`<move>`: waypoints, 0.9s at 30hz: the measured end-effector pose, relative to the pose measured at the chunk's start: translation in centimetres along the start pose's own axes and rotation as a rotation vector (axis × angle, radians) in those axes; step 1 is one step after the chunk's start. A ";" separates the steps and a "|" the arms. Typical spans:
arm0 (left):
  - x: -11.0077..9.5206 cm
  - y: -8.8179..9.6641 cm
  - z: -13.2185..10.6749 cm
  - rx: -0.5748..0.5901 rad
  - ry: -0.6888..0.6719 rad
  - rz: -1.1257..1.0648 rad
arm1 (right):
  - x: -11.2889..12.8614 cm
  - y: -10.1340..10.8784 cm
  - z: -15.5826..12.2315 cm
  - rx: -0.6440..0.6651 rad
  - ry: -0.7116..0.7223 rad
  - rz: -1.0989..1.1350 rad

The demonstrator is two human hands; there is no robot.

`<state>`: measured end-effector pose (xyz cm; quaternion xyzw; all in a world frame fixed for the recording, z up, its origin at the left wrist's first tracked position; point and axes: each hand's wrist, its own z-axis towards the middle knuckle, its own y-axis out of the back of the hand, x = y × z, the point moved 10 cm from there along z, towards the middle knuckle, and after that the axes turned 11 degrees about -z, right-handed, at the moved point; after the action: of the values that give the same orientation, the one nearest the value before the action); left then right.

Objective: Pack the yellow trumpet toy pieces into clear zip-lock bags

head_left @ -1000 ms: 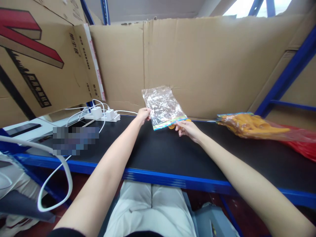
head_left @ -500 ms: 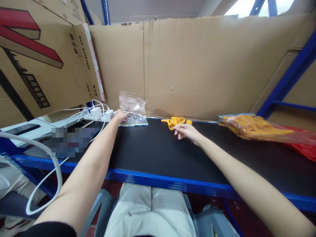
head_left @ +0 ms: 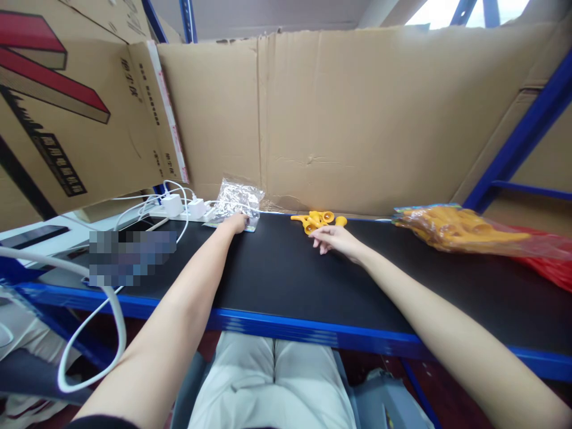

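Note:
My left hand (head_left: 238, 223) is in front of a clear plastic bag (head_left: 240, 196), overlapping its lower edge. Its fingers are mostly hidden behind the back of the hand, so a grip on the bag cannot be made out. The bag looks flat and crumpled, leaning toward the cardboard. Over the black tabletop, my right hand (head_left: 334, 239) has loosely bent fingers that stand apart, with nothing seen between them. Right behind its fingertips is a small group of yellow plastic pipe-shaped pieces with round cups (head_left: 318, 219), partly covered by the hand; whether they touch is unclear.
A clear bag filled with yellow pieces (head_left: 460, 225) lies at the right, beside red plastic wrapping (head_left: 547, 259). White chargers (head_left: 173, 205) and looping cables (head_left: 120, 333) crowd the left. A cardboard wall (head_left: 384, 119) rises behind; a blue rail (head_left: 286, 323) edges the table.
My left hand has moved right, from the bag's left side to its lower right part. The bag sits lower and slightly farther left. My right hand has barely shifted.

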<state>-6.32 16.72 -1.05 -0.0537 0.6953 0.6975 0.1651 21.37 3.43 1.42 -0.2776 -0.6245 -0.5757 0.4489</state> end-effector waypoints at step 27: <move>1.7 0.9 -0.2 -0.085 0.084 -0.126 | 0.4 -0.7 -0.2 0.063 0.029 -0.127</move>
<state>-8.24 16.81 -0.69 -0.1336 0.6667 0.7116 0.1768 20.60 3.07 1.43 -0.2146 -0.6523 -0.5869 0.4288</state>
